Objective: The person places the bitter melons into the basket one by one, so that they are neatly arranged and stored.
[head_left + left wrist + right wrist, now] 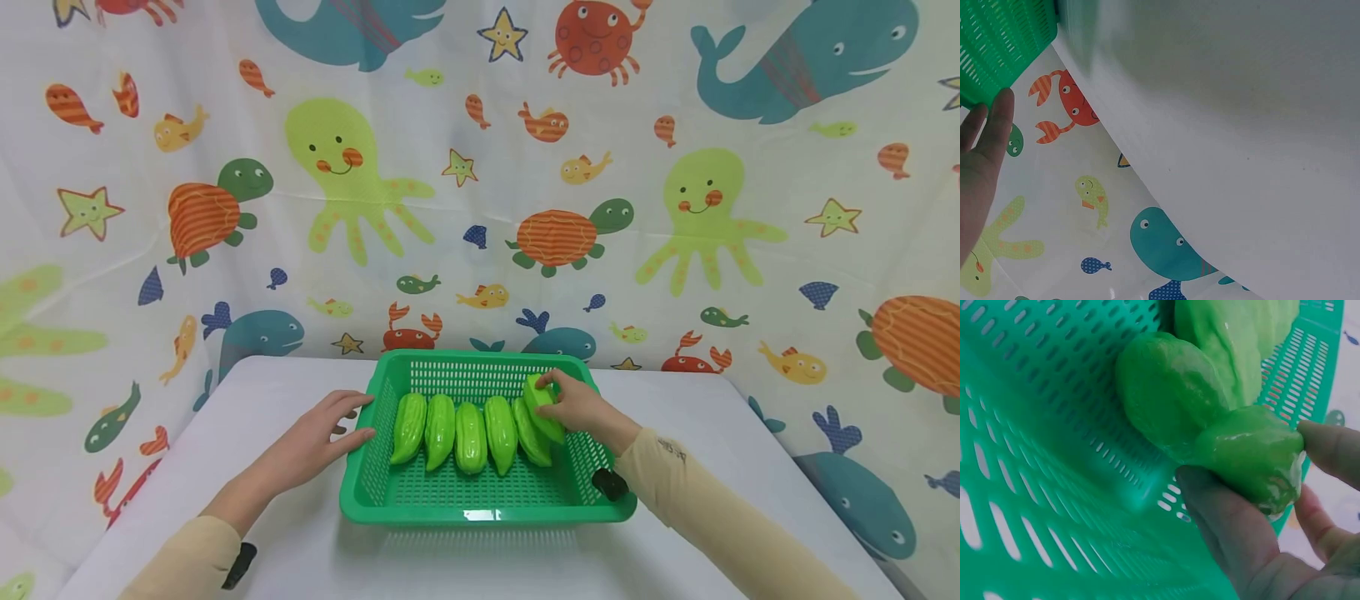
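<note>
A green plastic basket [405,517] stands on the white table with several light green, shiny bitter melons [471,437] side by side in it. My right hand [583,407] pinches the bitter melon [542,408] at the right end between thumb and fingers. In the right wrist view that held bitter melon [1250,456] leans against its neighbour [1169,394]. At the basket's left side is my left hand [322,437], its fingers extended. Its fingertips [1004,100] touch the basket wall [1004,44] in the left wrist view.
The white tabletop [285,392] extends on both sides of the basket. Behind it hangs a white curtain [465,275] printed with sea animals. The basket's slotted side walls rise around the bitter melons.
</note>
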`<state>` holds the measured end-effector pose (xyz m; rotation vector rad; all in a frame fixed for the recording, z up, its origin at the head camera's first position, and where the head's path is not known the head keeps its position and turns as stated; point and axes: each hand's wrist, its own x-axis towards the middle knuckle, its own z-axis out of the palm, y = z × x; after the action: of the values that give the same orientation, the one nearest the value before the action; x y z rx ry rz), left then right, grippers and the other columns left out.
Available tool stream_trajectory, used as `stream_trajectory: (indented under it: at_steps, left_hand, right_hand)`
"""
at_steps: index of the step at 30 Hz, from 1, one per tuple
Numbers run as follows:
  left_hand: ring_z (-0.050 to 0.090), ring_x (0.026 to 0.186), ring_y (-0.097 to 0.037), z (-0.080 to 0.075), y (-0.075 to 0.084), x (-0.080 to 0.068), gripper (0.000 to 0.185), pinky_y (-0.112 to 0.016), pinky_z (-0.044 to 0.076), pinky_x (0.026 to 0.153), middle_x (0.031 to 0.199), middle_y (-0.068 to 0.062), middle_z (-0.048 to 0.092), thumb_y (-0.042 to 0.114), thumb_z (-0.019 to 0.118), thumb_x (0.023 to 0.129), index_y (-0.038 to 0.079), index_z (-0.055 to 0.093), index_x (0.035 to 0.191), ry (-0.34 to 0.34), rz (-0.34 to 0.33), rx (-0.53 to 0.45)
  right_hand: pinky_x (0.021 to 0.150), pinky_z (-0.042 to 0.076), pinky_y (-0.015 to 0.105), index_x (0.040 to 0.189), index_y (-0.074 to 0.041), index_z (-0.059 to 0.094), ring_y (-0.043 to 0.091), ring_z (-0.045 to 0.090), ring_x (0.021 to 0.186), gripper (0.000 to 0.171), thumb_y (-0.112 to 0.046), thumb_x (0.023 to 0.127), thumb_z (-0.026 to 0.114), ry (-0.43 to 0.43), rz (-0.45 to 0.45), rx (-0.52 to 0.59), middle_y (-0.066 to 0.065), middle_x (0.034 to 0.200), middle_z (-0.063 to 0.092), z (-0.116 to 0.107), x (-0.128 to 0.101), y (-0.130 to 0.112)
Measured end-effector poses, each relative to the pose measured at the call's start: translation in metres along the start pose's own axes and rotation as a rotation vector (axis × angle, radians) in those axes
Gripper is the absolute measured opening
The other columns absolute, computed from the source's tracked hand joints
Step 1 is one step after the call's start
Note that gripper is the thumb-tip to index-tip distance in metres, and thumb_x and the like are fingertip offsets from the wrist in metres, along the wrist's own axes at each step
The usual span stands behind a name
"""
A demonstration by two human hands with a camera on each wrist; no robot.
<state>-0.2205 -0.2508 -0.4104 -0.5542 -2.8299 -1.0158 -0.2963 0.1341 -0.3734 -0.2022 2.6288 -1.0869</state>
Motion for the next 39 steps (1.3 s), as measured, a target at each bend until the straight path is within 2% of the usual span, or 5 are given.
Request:
stream_trajectory:
  at_steps: [11,17,21,34,39]
  left_hand:
    - [0.056,0.114,-0.037,0.0001,-0.0020,-0.0013,0.058,-0.043,0.057,0.086,0.136,-0.019,0.048,0.040,0.061,0.096,0.002,0.048,0.139,-0.005,-0.001,0.001]
    - [0.056,0.114,-0.037,0.0021,-0.0044,-0.0011,0.059,-0.042,0.057,0.085,0.137,-0.019,0.048,0.041,0.061,0.096,0.002,0.048,0.139,-0.007,0.004,0.000]
    - [0.056,0.115,-0.037,0.0022,-0.0043,-0.0004,0.059,-0.042,0.057,0.085,0.137,-0.019,0.048,0.040,0.061,0.096,0.002,0.048,0.139,-0.008,0.009,0.001]
    - [0.056,0.115,-0.037,0.0015,-0.0032,0.0008,0.058,-0.042,0.057,0.085,0.136,-0.020,0.048,0.039,0.061,0.096,0.001,0.048,0.139,-0.003,0.011,0.009]
    - [0.056,0.115,-0.038,0.0006,-0.0016,0.0011,0.059,-0.042,0.058,0.085,0.136,-0.020,0.048,0.040,0.062,0.096,0.002,0.048,0.138,-0.007,0.008,0.007]
  right_hand:
    - [0.084,0.052,0.047,0.125,-0.008,0.051,0.038,0.045,0.117,0.040,-0.015,0.089,0.068,0.028,-0.023,-0.224,0.034,0.138,0.038,-0.0020,-0.0017,-0.0027]
    - [0.062,0.060,0.037,0.128,-0.005,0.046,0.038,0.054,0.110,0.042,-0.013,0.092,0.065,-0.023,0.025,-0.094,0.035,0.139,0.034,-0.0011,-0.0016,-0.0020]
    - [0.061,0.060,0.037,0.131,-0.002,0.043,0.037,0.057,0.106,0.044,-0.013,0.093,0.063,-0.012,0.037,-0.045,0.034,0.137,0.036,-0.0042,-0.0019,-0.0013]
    - [0.056,0.058,0.034,0.124,-0.001,0.046,0.029,0.056,0.090,0.039,-0.012,0.092,0.063,-0.021,0.043,-0.207,0.033,0.129,0.040,-0.0045,-0.0006,-0.0008]
    - [0.074,0.057,0.040,0.119,0.003,0.048,0.025,0.057,0.091,0.036,-0.012,0.090,0.065,-0.047,-0.044,-0.374,0.023,0.113,0.056,-0.0067,-0.0003,-0.0034]
